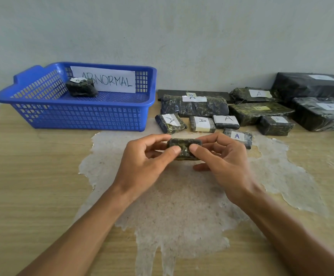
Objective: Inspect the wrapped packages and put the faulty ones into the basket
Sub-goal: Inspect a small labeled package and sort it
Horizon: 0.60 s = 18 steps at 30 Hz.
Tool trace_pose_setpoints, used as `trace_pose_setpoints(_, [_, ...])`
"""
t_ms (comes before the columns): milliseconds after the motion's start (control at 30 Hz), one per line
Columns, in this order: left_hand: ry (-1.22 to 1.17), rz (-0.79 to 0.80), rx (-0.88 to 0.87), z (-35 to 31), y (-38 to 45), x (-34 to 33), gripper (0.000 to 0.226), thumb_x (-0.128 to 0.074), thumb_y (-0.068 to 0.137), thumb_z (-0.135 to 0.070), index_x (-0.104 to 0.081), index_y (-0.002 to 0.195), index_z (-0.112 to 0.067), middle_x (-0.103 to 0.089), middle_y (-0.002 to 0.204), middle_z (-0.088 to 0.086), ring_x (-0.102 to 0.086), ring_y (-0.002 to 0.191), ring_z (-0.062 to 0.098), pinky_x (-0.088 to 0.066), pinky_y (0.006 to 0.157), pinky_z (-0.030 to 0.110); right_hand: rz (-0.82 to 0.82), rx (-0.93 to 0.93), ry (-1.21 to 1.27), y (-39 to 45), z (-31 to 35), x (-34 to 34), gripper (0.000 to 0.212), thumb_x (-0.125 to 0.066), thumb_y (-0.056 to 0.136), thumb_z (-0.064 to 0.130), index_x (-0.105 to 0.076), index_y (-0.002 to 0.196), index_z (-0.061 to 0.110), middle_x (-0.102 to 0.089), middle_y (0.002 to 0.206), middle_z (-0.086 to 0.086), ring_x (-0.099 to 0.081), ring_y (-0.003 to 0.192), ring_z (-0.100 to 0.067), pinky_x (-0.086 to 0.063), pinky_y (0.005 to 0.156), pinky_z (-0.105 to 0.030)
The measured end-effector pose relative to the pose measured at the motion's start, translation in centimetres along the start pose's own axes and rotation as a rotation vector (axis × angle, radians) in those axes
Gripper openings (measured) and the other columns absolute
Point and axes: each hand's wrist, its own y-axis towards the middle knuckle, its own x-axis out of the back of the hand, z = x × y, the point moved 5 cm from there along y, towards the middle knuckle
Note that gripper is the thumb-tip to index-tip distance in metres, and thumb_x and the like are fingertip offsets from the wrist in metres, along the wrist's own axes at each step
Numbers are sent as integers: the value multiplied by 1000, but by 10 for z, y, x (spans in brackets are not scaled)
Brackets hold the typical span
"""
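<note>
A small dark wrapped package (184,145) is held above the table's middle between both hands. My left hand (144,160) pinches its left end with thumb and fingers. My right hand (222,158) pinches its right end the same way. No label shows on the side facing me. The blue plastic basket (78,118) stands at the back left with a paper sign reading ABNORMAL. One crumpled dark package (81,88) with a small label lies inside it.
Several dark wrapped packages labelled A or B lie at the back right, such as a long one (194,106) and big ones (321,114) by the wall. A small A package (239,136) lies just behind my right hand. The wooden table (32,186) has a worn pale patch.
</note>
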Motion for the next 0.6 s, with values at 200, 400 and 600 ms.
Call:
trace_pose_setpoints(200, [-2, -67, -57, -2, 2, 8, 17, -78, 84, -15, -78, 101, -18, -77, 88, 1, -74, 85, 17, -62, 81, 38, 77, 6, 26, -2, 4, -5, 6, -73, 90, 13, -74, 88, 8, -73, 82, -6, -69, 79, -13, -63, 71, -41])
trace_pose_setpoints(400, [-35, 13, -39, -3, 2, 3, 21, -80, 83, -24, -75, 103, -27, -77, 92, 1, -74, 83, 21, -62, 78, 48, -4, 33, 23, 1, 4, -2, 12, -68, 93, 8, -73, 84, 2, -71, 72, -9, -67, 69, -19, -60, 57, -39])
trace_pose_setpoints(600, [25, 73, -60, -5, -1, 1, 42, -78, 74, -39, -71, 115, -31, -75, 92, 1, -73, 85, 20, -62, 76, 45, -34, -26, 29, 3, 2, 2, 19, -63, 98, 15, -72, 88, 1, -74, 78, -15, -70, 64, -27, -56, 52, -38])
